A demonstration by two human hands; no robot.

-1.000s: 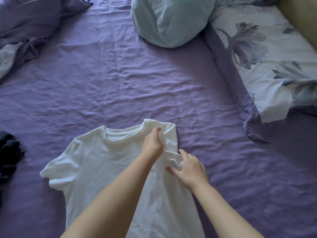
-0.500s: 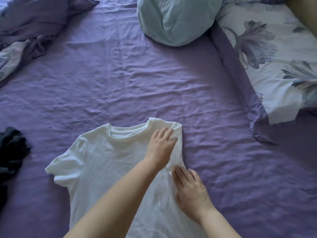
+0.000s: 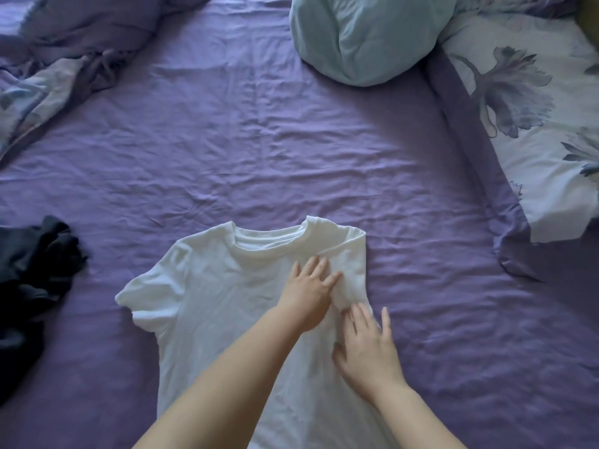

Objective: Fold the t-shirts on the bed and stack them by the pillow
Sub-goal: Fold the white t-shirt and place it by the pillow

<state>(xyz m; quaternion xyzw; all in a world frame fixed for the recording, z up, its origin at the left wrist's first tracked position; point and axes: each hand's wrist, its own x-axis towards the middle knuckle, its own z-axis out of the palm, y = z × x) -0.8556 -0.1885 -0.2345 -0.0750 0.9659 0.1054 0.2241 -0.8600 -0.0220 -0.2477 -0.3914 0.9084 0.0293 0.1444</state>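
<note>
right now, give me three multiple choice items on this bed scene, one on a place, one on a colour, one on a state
1. Where does the dark garment lie?
A. at the left edge of the sheet
B. on the floral pillow
C. on top of the t-shirt

2. What colour is the bed sheet?
A. green
B. purple
C. red

3. How is the white t-shirt?
A. fully folded and stacked
B. hanging up
C. flat, one side folded in, the other sleeve still spread

Answers:
1. A, it sits bunched at the left, apart from the shirt.
2. B, purple cloth covers the bed.
3. C, the left hand and right hand press flat on the folded-in side.
</note>
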